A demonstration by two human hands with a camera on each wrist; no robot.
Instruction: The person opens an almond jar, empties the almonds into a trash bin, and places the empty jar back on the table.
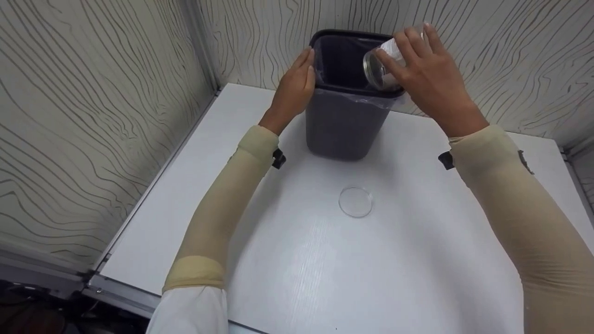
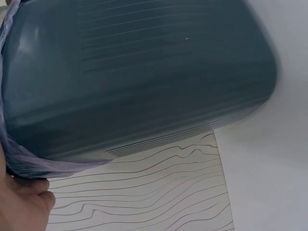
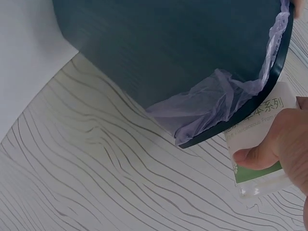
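Note:
A dark grey waste bin [image 1: 345,123] stands upright on the white table, a thin clear bag folded over its rim. Flat against the bin's left side near the rim lies my left hand [image 1: 295,86], its fingers fairly straight. My right hand [image 1: 431,76] grips a clear jar [image 1: 387,76] with a white and green label [image 3: 260,139]. Tilted on its side, the jar points its round end left and down over the bin's mouth. What lies inside the bin is hidden. A clear round lid [image 1: 356,202] lies on the table in front of the bin.
The white table [image 1: 287,264] meets patterned walls [image 1: 260,41] close behind the bin and at the left. A metal frame edge [image 1: 125,290] runs along the table's near left corner, with dark cables [image 1: 28,297] below it.

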